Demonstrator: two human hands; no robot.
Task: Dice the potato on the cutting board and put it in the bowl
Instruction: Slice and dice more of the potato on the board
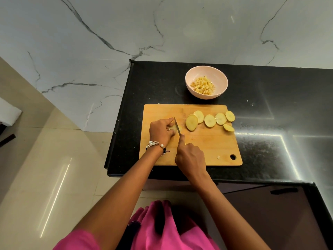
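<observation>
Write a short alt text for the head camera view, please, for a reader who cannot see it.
A person's right hand cuts with a knife into a potato piece held by the left hand on a wooden cutting board. Six potato slices lie on the board's right; behind it, a pink bowl holds diced potato.

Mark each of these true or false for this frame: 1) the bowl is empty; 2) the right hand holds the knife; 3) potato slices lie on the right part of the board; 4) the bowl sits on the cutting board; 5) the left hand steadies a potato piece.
1) False. The pink bowl already holds diced potato.
2) True. The right hand grips the knife.
3) True. Six potato slices lie on the right part of the cutting board.
4) False. The bowl stands on the black counter beyond the board.
5) True. The left hand holds a potato piece beside the blade.
</observation>
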